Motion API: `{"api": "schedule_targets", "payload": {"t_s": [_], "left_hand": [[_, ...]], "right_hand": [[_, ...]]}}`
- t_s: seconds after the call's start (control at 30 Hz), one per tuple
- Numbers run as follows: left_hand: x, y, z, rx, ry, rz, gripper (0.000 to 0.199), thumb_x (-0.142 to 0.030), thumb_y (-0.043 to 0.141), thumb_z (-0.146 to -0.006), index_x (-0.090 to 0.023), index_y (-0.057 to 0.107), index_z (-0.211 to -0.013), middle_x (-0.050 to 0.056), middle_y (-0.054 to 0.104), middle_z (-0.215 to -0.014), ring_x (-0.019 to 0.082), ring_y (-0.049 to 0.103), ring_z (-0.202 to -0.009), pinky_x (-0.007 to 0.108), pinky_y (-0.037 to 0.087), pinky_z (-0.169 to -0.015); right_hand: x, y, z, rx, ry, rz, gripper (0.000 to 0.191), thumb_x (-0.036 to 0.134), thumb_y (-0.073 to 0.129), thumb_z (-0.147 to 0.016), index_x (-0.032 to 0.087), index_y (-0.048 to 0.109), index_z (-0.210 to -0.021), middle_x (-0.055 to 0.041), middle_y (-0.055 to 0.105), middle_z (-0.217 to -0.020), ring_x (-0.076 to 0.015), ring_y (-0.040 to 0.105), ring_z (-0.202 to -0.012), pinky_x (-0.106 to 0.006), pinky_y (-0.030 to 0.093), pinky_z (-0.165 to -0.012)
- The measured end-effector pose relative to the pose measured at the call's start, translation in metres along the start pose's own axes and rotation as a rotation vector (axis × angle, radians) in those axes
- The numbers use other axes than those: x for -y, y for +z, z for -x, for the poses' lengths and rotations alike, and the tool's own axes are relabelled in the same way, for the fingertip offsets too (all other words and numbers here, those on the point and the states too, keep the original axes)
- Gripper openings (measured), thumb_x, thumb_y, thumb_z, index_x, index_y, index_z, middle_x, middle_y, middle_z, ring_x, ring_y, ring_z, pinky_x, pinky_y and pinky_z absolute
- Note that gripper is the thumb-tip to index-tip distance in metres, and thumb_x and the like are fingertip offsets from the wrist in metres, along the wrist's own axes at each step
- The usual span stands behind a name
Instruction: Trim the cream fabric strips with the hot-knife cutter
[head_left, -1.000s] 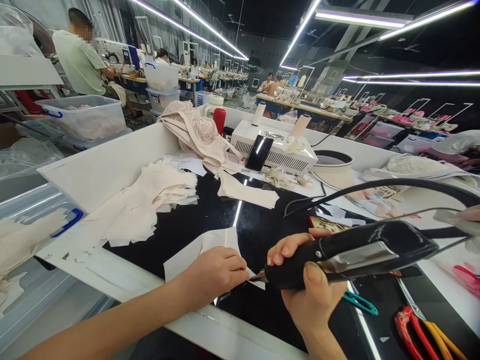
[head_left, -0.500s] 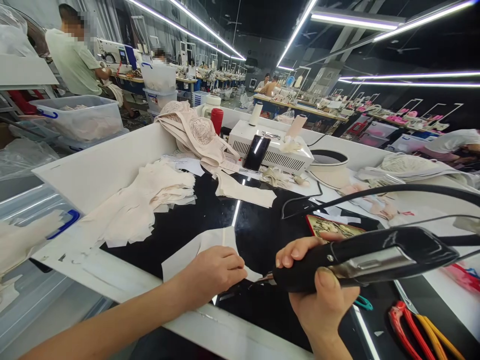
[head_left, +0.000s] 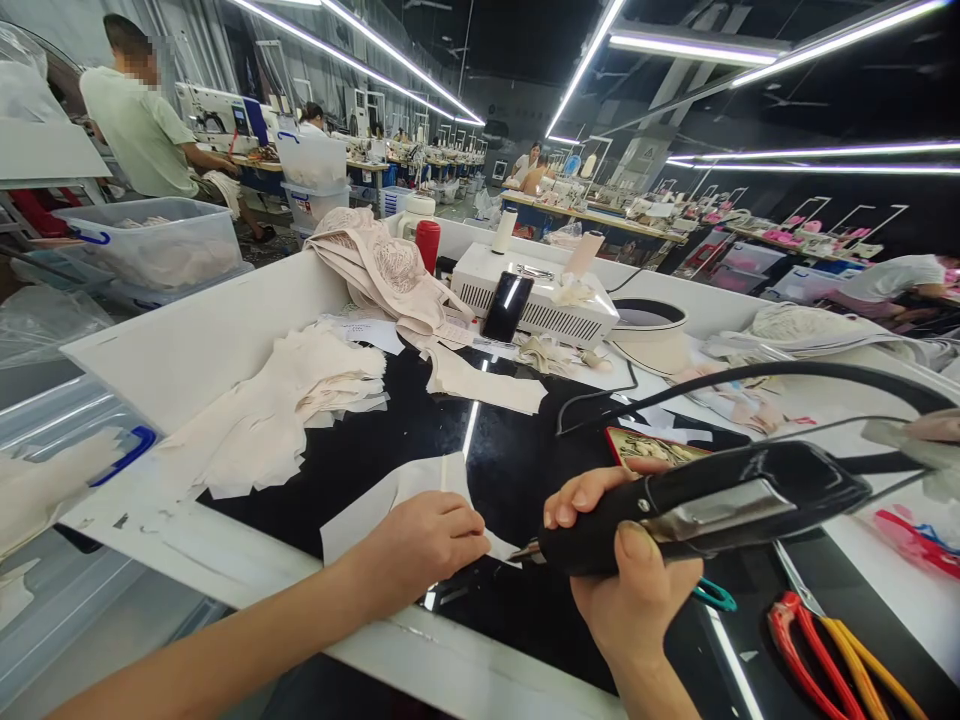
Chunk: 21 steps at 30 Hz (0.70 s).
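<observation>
My left hand (head_left: 429, 548) presses its closed fingers on a cream fabric piece (head_left: 431, 478) lying on the black tabletop (head_left: 510, 460). My right hand (head_left: 630, 560) is wrapped round a black corded handheld tool (head_left: 705, 505) with a silver lever. The narrow metal tip of the tool touches or nearly touches the right corner of the fabric piece, just right of my left fingers. To the left lies a stack of cream cut pieces (head_left: 277, 405). Another cream strip (head_left: 487, 385) lies farther back.
Red-and-yellow-handled scissors (head_left: 817, 650) and a teal clip (head_left: 714, 594) lie at the right. Behind are a phone (head_left: 507, 306), a white box (head_left: 536, 290), a red spool (head_left: 427, 246) and a red-edged tray (head_left: 652, 448). A cord arches at the right. People sit at distant machines.
The tool has shifted slightly left, its tip nearer the fabric corner. My left hand has barely moved. The whole view has shifted slightly. The seated person at the left has an arm farther forward.
</observation>
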<state>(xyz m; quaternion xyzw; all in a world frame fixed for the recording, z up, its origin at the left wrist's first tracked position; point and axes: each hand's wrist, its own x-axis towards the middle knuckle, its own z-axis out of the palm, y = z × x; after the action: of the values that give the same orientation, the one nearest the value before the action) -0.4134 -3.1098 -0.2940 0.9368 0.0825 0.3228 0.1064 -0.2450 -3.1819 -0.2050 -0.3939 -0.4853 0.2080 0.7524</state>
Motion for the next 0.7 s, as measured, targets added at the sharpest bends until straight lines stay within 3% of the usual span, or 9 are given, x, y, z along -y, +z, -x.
{"api": "schedule_targets", "payload": {"t_s": [0.2,0.33,0.43,0.53,0.7], "left_hand": [[0.001,0.001,0.001,-0.017,-0.018,0.051,0.024,-0.003,0.052,-0.104,-0.017,0.069,-0.115,0.005,0.075,-0.107,0.018,0.071,-0.101,0.031,0.059,-0.091],[0.012,-0.011,0.004,-0.022,-0.099,0.131,0.023,-0.006,0.055,-0.104,-0.016,0.070,-0.119,0.005,0.075,-0.115,0.017,0.072,-0.104,0.030,0.061,-0.093],[0.027,-0.026,0.011,0.032,-0.144,0.100,0.030,0.001,0.053,-0.100,-0.015,0.072,-0.117,0.006,0.076,-0.118,0.019,0.072,-0.107,0.032,0.062,-0.095],[0.035,-0.037,0.018,0.104,-0.178,0.060,0.032,0.003,0.054,-0.098,-0.016,0.074,-0.113,0.006,0.076,-0.117,0.020,0.072,-0.108,0.033,0.062,-0.093],[0.019,-0.037,0.012,0.197,-0.292,-0.004,0.024,-0.003,0.060,-0.098,-0.019,0.074,-0.110,0.005,0.074,-0.111,0.021,0.070,-0.099,0.031,0.059,-0.084]], "right_hand": [[-0.003,-0.001,0.000,0.020,-0.002,0.008,0.034,0.039,0.078,-0.090,0.028,0.059,-0.116,0.0040,0.064,-0.076,-0.0158,0.061,-0.058,-0.031,0.055,-0.052],[-0.006,-0.008,-0.004,0.039,0.004,0.021,0.043,0.040,0.079,-0.089,0.029,0.057,-0.124,0.0038,0.066,-0.079,-0.0161,0.062,-0.060,-0.032,0.057,-0.054],[-0.004,-0.015,-0.011,0.032,0.008,0.055,0.045,0.035,0.079,-0.090,0.031,0.056,-0.129,0.0038,0.068,-0.084,-0.0160,0.065,-0.063,-0.035,0.060,-0.061],[0.003,-0.020,-0.021,0.015,0.004,0.200,0.041,0.031,0.084,-0.086,0.028,0.063,-0.121,0.0004,0.072,-0.093,-0.0184,0.070,-0.077,-0.037,0.061,-0.073],[0.013,-0.016,-0.037,-0.063,-0.050,0.324,0.038,0.034,0.088,-0.082,0.026,0.067,-0.112,-0.0009,0.073,-0.098,-0.0195,0.070,-0.081,-0.038,0.058,-0.078]]}}
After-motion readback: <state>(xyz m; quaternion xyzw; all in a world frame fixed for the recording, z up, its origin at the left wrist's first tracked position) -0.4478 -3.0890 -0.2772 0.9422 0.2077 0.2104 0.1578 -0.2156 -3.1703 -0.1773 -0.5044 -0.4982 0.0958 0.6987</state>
